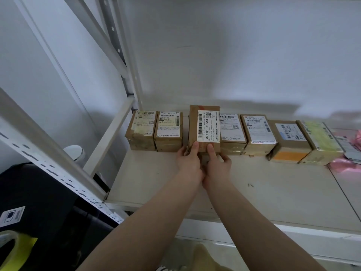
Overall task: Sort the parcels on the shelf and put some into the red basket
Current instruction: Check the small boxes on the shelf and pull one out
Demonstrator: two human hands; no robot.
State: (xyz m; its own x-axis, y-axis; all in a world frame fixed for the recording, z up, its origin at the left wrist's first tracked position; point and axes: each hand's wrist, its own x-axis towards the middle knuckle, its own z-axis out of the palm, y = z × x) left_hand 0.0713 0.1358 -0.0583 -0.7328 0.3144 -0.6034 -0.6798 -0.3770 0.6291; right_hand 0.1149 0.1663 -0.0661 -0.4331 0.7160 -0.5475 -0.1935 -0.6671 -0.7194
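A row of brown cardboard parcels stands along the back of the white shelf [254, 184]. Both hands hold one parcel [204, 128], with a white label reading J6-S10, tilted up above the row. My left hand [188, 159] grips its lower left corner and my right hand [216, 163] grips its lower right corner, thumbs on the front face. Two parcels [141, 132] [169, 131] sit to its left. Several more [232, 130] [258, 133] [289, 139] [320, 141] sit to its right. The red basket is not in view.
White shelf uprights [134, 75] and a slanted perforated beam [52, 163] stand at the left. A pink bag [343, 163] lies at the far right of the shelf. A dark bin [39, 202] and a tape roll [7, 249] are at the lower left.
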